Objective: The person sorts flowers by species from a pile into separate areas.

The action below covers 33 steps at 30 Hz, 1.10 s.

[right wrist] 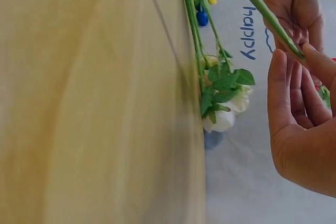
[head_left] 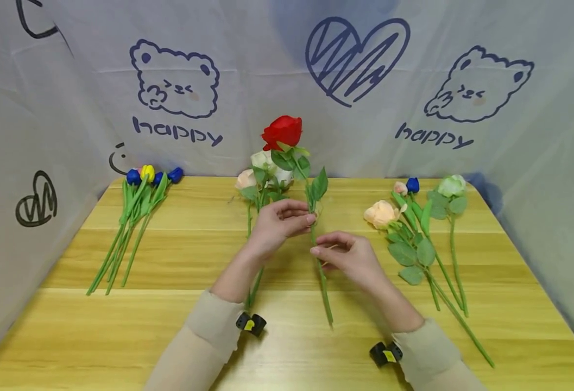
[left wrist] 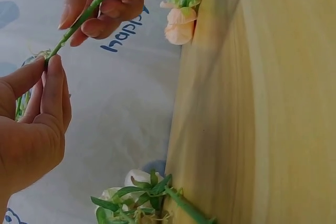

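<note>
Held up over the table is a red rose (head_left: 283, 132) with a long green stem and leaves. My left hand (head_left: 281, 225) pinches its stem just below the leaves, between thumb and fingertips. Lower down, my right hand (head_left: 350, 255) has thumb and index finger at the same stem, pinching it; the stem (right wrist: 265, 14) runs between them in the right wrist view. The stem's bottom end hangs free in the head view. Behind my left hand lie white and peach roses (head_left: 245, 179), their stems partly hidden by my left forearm.
On the left of the wooden table (head_left: 179, 347) lie several blue and yellow tulips (head_left: 147, 173). To the right are a peach rose (head_left: 382, 214), a blue tulip (head_left: 412, 185), a small pink bloom and a pale green-white flower (head_left: 452, 186). A printed cloth stands behind.
</note>
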Tool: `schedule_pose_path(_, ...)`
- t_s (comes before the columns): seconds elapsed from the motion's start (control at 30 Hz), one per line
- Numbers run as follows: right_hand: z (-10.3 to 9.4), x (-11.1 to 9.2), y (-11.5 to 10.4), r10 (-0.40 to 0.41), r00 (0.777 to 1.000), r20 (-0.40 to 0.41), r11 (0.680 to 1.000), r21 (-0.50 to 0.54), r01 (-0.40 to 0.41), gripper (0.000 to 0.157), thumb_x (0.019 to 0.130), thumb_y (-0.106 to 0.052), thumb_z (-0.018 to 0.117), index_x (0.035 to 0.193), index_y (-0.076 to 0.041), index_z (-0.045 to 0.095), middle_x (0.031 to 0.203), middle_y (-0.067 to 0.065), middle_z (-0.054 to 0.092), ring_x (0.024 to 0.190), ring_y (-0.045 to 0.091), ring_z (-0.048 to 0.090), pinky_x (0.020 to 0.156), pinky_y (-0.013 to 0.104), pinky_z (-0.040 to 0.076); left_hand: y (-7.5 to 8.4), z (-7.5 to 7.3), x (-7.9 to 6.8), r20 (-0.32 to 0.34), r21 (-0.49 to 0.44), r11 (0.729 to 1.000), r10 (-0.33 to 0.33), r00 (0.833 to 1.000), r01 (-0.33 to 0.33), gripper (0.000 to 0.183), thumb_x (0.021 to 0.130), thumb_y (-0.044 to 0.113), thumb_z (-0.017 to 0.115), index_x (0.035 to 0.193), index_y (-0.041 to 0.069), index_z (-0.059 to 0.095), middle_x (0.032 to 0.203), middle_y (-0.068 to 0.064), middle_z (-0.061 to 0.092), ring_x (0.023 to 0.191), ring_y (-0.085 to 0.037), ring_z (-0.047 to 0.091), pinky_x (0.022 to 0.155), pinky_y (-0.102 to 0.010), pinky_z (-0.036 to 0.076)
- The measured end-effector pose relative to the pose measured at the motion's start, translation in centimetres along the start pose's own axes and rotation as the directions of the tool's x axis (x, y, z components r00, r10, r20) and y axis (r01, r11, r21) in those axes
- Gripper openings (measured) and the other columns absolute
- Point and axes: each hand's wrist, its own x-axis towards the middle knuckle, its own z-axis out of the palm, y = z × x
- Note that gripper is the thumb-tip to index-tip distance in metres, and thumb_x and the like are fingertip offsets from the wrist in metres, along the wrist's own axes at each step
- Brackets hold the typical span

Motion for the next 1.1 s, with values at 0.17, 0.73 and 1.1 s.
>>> schedule_pose_path(0.17, -0.7, -0.3, -0.5, -0.058, 0.998, 0.03, 0.998, 0.026, 0.057, 0.032, 0.096, -0.008, 0.076, 0.124, 0.007, 0.068, 0.104, 0.014, 0.074, 0.085, 0.019, 0.073, 0.082, 0.055, 0.064, 0.5, -0.4, -0.2, -0.012, 0.005, 1.0, -0.005, 1.0, 0.005, 0.031, 0.096, 0.0, 0.072, 0.125, -0.008, 0.064, 0.107, -0.013, 0.072, 0.094, -0.018, 0.073, 0.093, -0.04, 0.063)
schedule_pose_path(0.73, -8.3, -2.4, -1.1, -0.097, 0.984, -0.149, 0.995, -0.05, 0.091, 0.035, 0.098, -0.02, 0.076, 0.126, -0.001, 0.069, 0.107, -0.002, 0.073, 0.09, 0.017, 0.074, 0.081, 0.039, 0.066, 2.4, -4.9, -1.0, -0.068, 0.143, 0.989, -0.037, 0.997, 0.046, 0.035, 0.098, 0.002, 0.07, 0.13, -0.009, 0.061, 0.111, -0.012, 0.07, 0.099, -0.024, 0.073, 0.088, -0.032, 0.064)
schedule_pose_path(1.1, -16.0, -4.8, 0.7, -0.057, 0.971, -0.233, 0.998, -0.009, 0.057, 0.022, 0.098, -0.014, 0.075, 0.119, -0.019, 0.073, 0.103, -0.008, 0.073, 0.087, 0.012, 0.074, 0.075, 0.03, 0.066, 3.5, -9.7, -2.0, -0.081, 0.298, 0.948, -0.09, 0.993, 0.11, 0.039, 0.101, 0.009, 0.069, 0.135, -0.007, 0.059, 0.121, -0.018, 0.067, 0.107, -0.03, 0.071, 0.097, -0.04, 0.061)
